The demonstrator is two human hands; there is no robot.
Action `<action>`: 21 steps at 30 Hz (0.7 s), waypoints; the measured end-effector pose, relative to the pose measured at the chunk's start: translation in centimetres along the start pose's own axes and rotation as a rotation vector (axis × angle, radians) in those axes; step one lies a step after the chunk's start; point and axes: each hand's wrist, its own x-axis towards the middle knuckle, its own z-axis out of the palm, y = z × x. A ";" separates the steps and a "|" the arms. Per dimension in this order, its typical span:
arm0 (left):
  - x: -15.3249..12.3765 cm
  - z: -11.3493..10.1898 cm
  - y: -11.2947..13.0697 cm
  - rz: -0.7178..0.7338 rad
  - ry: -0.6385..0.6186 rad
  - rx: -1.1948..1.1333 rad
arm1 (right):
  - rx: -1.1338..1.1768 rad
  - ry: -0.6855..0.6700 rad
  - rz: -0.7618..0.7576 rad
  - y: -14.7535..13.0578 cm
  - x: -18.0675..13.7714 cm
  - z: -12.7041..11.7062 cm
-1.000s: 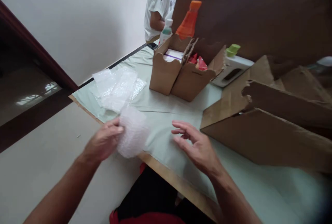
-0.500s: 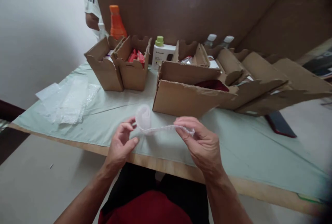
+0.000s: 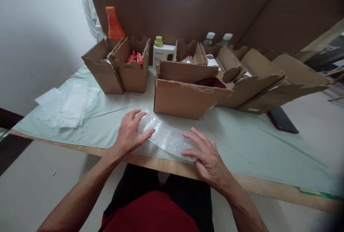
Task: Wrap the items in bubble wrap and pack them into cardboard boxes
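A strip of bubble wrap (image 3: 168, 137) lies on the pale green cloth (image 3: 255, 149), just in front of the wide cardboard box (image 3: 182, 97), on the person's side of it. The strip runs slantwise, with its right end nearer to the table edge (image 3: 166, 164) than its left end.

The left hand (image 3: 132, 131) is at the left end of the strip. Its fingers are bent and parted widely from the thumb, whose tip is over the wrap; nothing is pinched between them. The right hand (image 3: 205, 155) is at the other end, with fingertips and thumb over the wrap and a clear gap between them. It grips nothing, but one cannot tell how firmly either hand touches the strip.

Inside the wide cardboard box a dark red thing (image 3: 212, 81) is visible. To the left of this box stand two narrow boxes (image 3: 133, 76), the nearer one with red packets (image 3: 135, 58). Farther to the left lies a pile of bubble wrap sheets (image 3: 71, 106). Behind the box is a white bottle with green cap (image 3: 162, 53); to its right, a dark flat object (image 3: 282, 121) lies on the table.
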 end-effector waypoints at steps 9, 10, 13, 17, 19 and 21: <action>0.6 3.5 -0.9 -0.181 -0.113 -0.139 | -0.033 0.038 0.110 1.7 -1.7 1.1; 0.8 3.2 -1.2 -0.205 -0.103 -0.169 | -0.043 0.048 0.112 2.1 -1.9 1.0; 1.7 1.2 -2.4 -0.284 -0.080 -0.246 | -0.075 0.102 0.100 3.4 -2.4 0.2; 2.3 -1.4 -3.4 -0.431 -0.072 -0.413 | -0.139 0.130 0.138 5.9 -2.5 -1.5; 2.0 -1.6 -3.5 -0.467 -0.108 -0.389 | -0.191 0.109 0.170 7.3 -2.5 -1.9; 1.4 -1.4 -3.8 -0.461 -0.178 -0.228 | -0.247 0.062 0.203 8.6 -2.9 -2.1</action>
